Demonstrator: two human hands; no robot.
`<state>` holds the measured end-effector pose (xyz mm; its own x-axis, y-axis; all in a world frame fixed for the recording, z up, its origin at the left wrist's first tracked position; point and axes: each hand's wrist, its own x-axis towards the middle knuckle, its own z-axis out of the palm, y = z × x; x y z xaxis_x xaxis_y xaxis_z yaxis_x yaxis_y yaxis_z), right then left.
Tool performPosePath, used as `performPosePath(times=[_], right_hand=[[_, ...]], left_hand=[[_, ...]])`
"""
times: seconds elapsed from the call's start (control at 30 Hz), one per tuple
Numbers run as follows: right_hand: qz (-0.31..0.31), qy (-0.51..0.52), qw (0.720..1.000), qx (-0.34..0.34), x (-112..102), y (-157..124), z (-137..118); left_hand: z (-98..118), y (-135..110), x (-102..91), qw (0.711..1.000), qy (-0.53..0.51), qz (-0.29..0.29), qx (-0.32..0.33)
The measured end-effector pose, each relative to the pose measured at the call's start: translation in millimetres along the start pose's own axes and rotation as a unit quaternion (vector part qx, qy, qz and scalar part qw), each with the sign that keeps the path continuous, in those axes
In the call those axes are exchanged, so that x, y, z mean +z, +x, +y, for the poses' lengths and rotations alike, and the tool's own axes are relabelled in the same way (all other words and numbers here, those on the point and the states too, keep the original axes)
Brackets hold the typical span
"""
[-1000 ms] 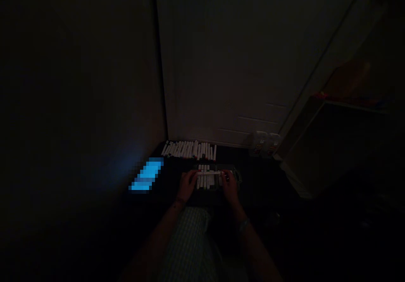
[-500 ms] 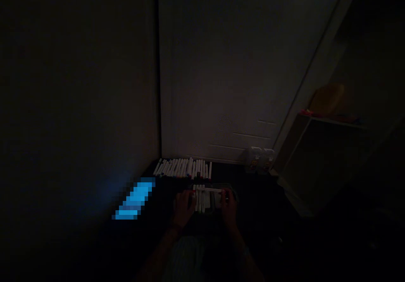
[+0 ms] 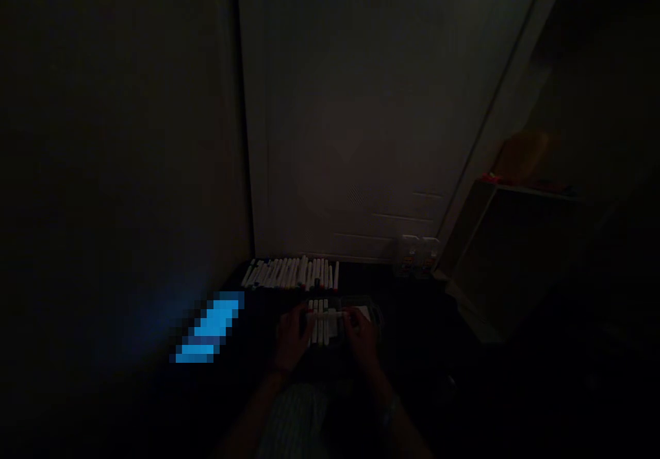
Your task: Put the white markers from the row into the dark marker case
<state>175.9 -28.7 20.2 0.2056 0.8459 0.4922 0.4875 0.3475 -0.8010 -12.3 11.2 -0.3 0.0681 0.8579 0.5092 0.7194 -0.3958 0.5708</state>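
In the dim light, a white marker (image 3: 330, 315) lies crosswise between my two hands. My left hand (image 3: 293, 335) is closed at its left end, and my right hand (image 3: 362, 336) pinches its right end. Under it, several white markers (image 3: 320, 332) lie side by side in a clear plastic case (image 3: 379, 316). A pale piece (image 3: 363, 310) shows in the right part of the case, partly behind my right hand. Darkness hides the fingertips in part.
A row of several white markers (image 3: 289, 273) lies along the back of the dark table. Two clear packages (image 3: 419, 255) stand at the back right. To the left is a glowing blue pixelated patch (image 3: 211, 325). A shelf (image 3: 536, 189) with an orange object (image 3: 523, 157) stands at right.
My right hand has moved left, closer to my left hand, and the marker between them sits slightly lower. The whole view has shifted a little.
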Motion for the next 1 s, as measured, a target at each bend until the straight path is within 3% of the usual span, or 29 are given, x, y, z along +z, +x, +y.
performPosePath(times=[0.73, 1.0], right_hand=[[-0.013, -0.027, 1.000, -0.003, 3.1, 1.3, 10.5], [-0.011, -0.025, 1.000, 0.001, 2.3, 1.2, 10.2]], left_hand=[[0.4, -1.3, -3.7, 0.996, -0.052, -0.054, 0.044], [-4.0, -2.2, 0.5, 0.994, -0.093, -0.049, 0.016]])
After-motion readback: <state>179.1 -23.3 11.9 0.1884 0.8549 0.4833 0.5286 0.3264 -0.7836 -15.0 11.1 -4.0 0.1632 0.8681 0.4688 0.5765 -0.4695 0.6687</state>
